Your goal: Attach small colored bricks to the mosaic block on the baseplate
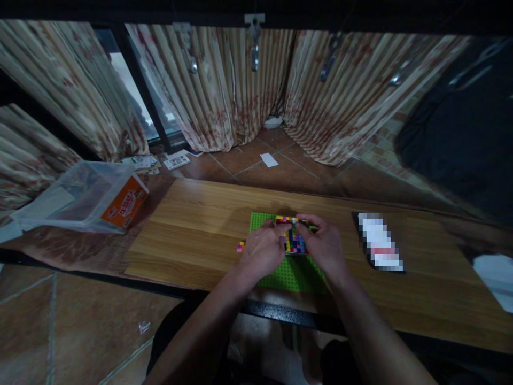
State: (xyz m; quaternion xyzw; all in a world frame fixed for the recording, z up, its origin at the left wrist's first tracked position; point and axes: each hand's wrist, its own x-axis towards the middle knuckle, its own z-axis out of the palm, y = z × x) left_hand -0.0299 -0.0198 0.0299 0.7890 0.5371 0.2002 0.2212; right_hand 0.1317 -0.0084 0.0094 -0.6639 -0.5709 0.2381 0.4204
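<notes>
A green studded baseplate (294,277) lies on the wooden tabletop in front of me. On it sits a block of small multicoloured toy bricks (295,241). My left hand (264,247) is curled at the block's left side, its index finger reaching over the top. From the right, my right hand (325,241) grips the block's far right part, with the thumb on top and the fingers round the edge. Both sets of fingertips meet near the block's back rows and hide part of it. A few loose toy bricks (240,247) lie just left of my left hand.
A clear plastic bin (86,184) with an orange label stands at the left. A pixelated, dark-edged flat object (379,241) lies right of the baseplate. White paper (497,275) is at the far right. Behind the table are papers on the tiled floor and long curtains (224,96).
</notes>
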